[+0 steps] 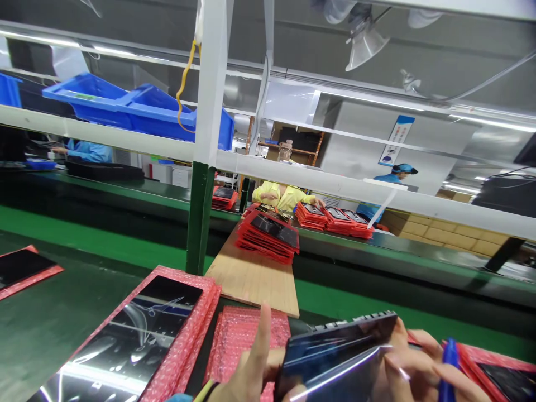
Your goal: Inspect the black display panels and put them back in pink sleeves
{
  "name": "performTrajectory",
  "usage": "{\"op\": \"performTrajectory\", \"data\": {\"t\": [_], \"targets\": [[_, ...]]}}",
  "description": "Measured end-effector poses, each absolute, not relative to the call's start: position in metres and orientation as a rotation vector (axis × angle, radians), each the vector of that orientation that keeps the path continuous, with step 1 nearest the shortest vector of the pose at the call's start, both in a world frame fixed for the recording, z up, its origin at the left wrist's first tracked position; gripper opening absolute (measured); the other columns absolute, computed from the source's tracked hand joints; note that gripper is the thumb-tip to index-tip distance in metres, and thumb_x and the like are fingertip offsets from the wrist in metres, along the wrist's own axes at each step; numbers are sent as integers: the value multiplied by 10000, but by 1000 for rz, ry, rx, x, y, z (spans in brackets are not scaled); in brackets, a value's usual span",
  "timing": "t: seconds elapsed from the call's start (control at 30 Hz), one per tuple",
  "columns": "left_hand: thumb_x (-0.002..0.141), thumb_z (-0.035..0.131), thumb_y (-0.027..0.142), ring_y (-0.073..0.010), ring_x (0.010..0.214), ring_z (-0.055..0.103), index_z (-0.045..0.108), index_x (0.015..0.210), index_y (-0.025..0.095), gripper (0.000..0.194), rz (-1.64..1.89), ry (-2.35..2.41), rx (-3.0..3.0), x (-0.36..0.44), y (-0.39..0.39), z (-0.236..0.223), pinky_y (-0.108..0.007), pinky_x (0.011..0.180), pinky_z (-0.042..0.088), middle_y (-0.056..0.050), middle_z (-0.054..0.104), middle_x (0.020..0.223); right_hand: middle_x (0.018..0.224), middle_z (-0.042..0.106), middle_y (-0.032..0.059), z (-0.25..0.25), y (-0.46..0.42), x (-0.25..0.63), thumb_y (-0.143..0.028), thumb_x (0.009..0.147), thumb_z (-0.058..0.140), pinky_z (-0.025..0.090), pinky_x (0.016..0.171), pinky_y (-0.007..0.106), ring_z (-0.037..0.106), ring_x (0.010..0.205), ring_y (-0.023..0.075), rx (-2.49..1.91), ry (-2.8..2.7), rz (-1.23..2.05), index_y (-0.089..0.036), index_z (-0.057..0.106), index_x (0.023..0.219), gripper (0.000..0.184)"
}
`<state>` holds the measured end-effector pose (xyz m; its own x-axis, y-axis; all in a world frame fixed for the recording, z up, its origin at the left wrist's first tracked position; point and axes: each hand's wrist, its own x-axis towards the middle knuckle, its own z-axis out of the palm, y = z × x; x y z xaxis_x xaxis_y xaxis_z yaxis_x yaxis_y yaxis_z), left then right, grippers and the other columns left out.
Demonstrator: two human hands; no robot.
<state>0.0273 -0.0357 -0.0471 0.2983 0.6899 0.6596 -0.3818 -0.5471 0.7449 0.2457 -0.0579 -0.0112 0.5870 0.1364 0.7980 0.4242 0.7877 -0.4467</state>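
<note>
Right hand point(412, 363) clamped on dark panel point(335, 357), left hand point(251, 371) open beside its edge; weak grip risks dropping it onto bubble-wrap sleeves point(247, 340) below it.

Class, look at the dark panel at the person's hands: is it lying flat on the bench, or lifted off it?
Lifted. The dark panel tilts in the air, held by the right hand, above the pink bubble-wrap sleeve.
</note>
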Motion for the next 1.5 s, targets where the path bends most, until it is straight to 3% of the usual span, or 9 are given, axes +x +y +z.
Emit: {"op": "performTrajectory", "data": {"t": [0.1, 0.27, 0.4, 0.53, 0.63, 0.8, 1.03, 1.2, 1.5], "targets": [[939, 462, 295, -123, 523, 492, -278, 1395, 286, 869, 1415, 204, 1736, 34, -37, -37, -255, 589, 506, -21, 626, 739, 537, 610, -110, -2, -42, 232, -231, 672, 816, 256, 1122, 485, 528, 627, 178, -612, -968, -159, -297, 590, 901, 329], [930, 481, 325, -158, 588, 597, -268, 1414, 269, 893, 1344, 317, 1768, 34, -37, -45, -257, 570, 503, -71, 703, 878, 588, 551, -72, -13, -33, 234, -249, 703, 771, 370, 1032, 534, 596, 1021, 234, -710, -935, 126, -294, 549, 943, 330], [896, 530, 351, -180, 607, 634, 89, 1520, 299, 766, 1303, 394, 1805, 30, -35, -53, -273, 582, 515, -83, 724, 898, 615, 539, -55, -15, -31, 234, -242, 691, 760, 467, 957, 529, 578, 1110, 255, -685, -862, 284, -288, 563, 972, 347], [831, 612, 351, -212, 613, 640, 408, 1449, 332, 652, 1259, 499, 1667, 27, -35, -45, -309, 653, 549, -78, 716, 850, 647, 584, -80, -8, -31, 231, -237, 624, 811, 495, 951, 353, 657, 872, 172, -780, -805, 460, -272, 586, 951, 398], [779, 675, 294, -256, 827, 674, 395, 1450, 363, 730, 1222, 454, 1520, 25, -35, -28, -354, 814, 542, -75, 705, 979, 640, 582, -105, -7, -29, 232, -244, 616, 824, 497, 901, 202, 665, 818, 108, -828, -771, 558, -275, 581, 930, 398], [777, 699, 303, -281, 1181, 560, 210, 1506, 303, 878, 1060, 73, 1317, 21, -26, -2, -441, 1058, 372, -114, 527, 1361, 856, 724, -43, -16, -20, 242, -266, 567, 824, 584, 661, 187, 707, 844, 142, -946, -553, 785, -267, 581, 1029, 521], [889, 540, 394, -178, 766, 659, 241, 1489, 276, 681, 1019, 44, 899, 27, -9, -3, -300, 715, 498, -42, 673, 915, 829, 660, -20, -23, -11, 267, -93, 545, 745, 577, 737, 168, 695, 846, 131, -828, -597, 919, -243, 534, 892, 433], [905, 526, 356, -91, 608, 571, 346, 1445, 317, 571, 1010, 40, 780, 28, -6, 2, -187, 541, 411, -18, 657, 914, 624, 404, -75, -17, -4, 271, -48, 590, 595, 546, 767, 176, 641, 744, 104, -767, -597, 1024, -246, 460, 748, 287], [926, 485, 293, -79, 600, 539, 352, 1451, 363, 547, 982, 70, 683, 26, -3, 3, -161, 534, 417, 1, 625, 852, 674, 415, -63, -20, 0, 259, 11, 567, 592, 554, 748, 247, 610, 729, 108, -705, -462, 979, -203, 457, 699, 285]]}}
